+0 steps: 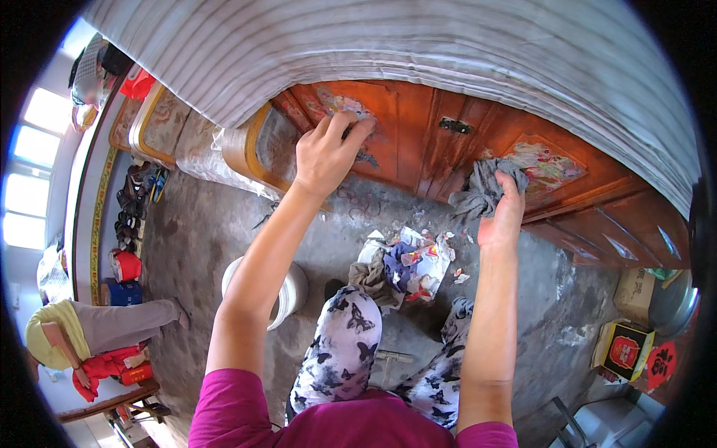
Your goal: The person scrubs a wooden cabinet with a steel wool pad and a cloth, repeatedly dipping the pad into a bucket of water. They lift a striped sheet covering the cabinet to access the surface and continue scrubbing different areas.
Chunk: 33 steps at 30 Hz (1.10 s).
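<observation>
A reddish-brown wooden cabinet [403, 127] stands in front of me, with worn, peeling coloured pictures on its panels. My left hand [328, 149] is at the left picture [351, 104], its fingers curled in a pinch; what they hold, if anything, is hidden. A crumpled grey cloth [478, 194] is gripped in my right hand [504, 213], close to the lower left edge of the right picture [549, 164]. Between the two pictures, a dark metal plate [455, 125] is fixed to the wood.
A striped sheet [448, 45] drapes over the cabinet top. Paper scraps [433, 261] and dark cloths [381, 272] lie on the floor before my knees. A white bucket [291, 295] stands below my left forearm. Another person [97, 328] sits far left; boxes [624, 351] stand right.
</observation>
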Tool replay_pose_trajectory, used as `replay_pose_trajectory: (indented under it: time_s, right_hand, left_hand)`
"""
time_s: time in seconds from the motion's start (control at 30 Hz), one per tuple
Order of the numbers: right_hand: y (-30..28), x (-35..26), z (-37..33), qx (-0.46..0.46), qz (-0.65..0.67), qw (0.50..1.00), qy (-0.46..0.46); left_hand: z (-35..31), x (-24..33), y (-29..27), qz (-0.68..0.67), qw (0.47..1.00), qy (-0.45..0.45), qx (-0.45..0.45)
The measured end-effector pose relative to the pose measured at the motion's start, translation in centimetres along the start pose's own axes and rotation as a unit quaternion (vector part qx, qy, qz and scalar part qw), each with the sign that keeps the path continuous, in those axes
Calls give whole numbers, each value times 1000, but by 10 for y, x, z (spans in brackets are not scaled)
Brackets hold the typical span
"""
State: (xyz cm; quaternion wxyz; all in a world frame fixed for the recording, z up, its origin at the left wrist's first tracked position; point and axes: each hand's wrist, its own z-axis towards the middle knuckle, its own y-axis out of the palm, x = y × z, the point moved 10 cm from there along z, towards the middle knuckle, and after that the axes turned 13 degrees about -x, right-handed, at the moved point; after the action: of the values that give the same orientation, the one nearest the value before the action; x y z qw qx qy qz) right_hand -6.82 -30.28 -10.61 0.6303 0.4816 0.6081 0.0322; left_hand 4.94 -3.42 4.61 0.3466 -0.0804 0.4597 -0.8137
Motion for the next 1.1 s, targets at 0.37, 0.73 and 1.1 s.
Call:
replay_pose_trajectory:
  time_s: [0.37, 0.73, 1.1]
  right_hand:
    - [-2, -3, -1, 3, 0, 1000, -3]
    - [-7, 1, 3, 10, -6, 1000, -2]
    - [-5, -14, -4, 18, -68, 995, -68]
  left_hand:
    - [1, 2, 3, 27, 1000, -13, -5]
    - [-1, -23, 19, -206, 925, -318, 5]
    - [-1, -20, 32, -176, 911, -373, 23]
